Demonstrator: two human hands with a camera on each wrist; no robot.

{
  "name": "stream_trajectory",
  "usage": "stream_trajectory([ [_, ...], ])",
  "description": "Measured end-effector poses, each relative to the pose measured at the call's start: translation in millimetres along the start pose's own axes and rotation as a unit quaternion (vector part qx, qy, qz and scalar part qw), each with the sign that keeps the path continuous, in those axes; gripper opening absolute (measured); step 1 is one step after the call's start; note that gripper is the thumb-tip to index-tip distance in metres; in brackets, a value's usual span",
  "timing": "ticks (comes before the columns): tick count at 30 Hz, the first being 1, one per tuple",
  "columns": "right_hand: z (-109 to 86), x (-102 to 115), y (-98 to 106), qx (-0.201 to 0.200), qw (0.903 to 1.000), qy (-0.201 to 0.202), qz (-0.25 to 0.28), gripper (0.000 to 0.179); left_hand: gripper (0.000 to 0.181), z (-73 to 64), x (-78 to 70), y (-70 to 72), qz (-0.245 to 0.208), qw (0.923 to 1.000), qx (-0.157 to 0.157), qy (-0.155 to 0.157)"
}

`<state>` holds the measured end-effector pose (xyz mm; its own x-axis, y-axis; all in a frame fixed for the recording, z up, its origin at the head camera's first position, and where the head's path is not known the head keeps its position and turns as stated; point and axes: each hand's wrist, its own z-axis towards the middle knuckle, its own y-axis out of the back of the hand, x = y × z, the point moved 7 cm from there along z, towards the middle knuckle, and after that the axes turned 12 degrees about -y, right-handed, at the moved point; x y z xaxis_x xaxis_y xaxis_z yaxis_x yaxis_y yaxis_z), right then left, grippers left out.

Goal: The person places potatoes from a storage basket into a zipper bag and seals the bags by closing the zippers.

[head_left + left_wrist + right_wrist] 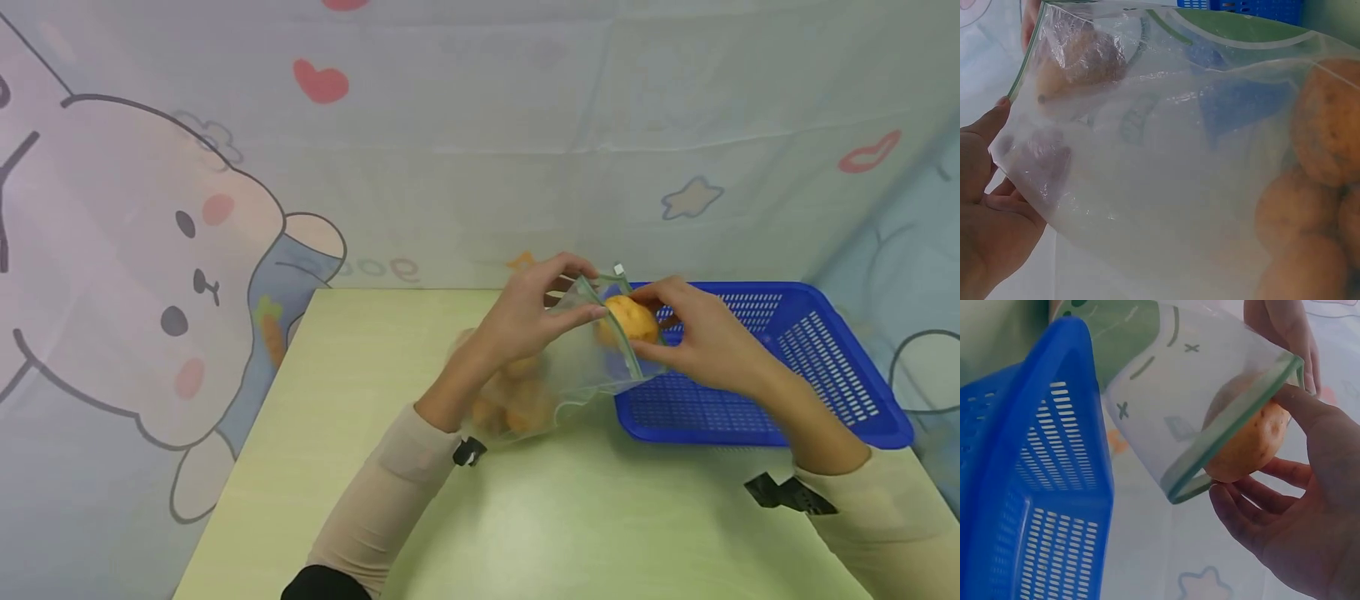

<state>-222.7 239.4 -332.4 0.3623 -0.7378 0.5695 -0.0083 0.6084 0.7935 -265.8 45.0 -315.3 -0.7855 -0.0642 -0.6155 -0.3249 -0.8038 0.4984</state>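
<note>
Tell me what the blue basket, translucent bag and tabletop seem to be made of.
Blue basket: probably molded plastic, smooth, slight sheen; uniform color and regular slots suggest it.
Translucent bag: most likely thin plastic film, frosted with shiny creases; it wrinkles and its contents show through.
Tabletop: smooth and pale with a soft glare, perhaps laminate or painted wood; I can't tell which.

Prob. a staged booth: cartoon-print cloth (525,192) behind & at r. of table (555,533).

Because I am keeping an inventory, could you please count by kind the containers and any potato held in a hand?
Blue basket: 1
Translucent bag: 1
Potato held by the right hand: 1
Total: 3
</note>
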Motion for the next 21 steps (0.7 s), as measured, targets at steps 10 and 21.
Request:
stream_trajectory([
  [10,-5.9,-19.6,7.6,-0.053,0.9954,-0.056,0.057,0.043,0.035,-0.2,0.8,2.2,-0.008,0.9998,-0.013,0.010],
  [21,-15.2,-156.1,2.9,0.055,0.9729,-0.206,-0.090,0.073,0.034,-0.9,0.7,-0.9,-0.024,0.9996,-0.012,0.005],
])
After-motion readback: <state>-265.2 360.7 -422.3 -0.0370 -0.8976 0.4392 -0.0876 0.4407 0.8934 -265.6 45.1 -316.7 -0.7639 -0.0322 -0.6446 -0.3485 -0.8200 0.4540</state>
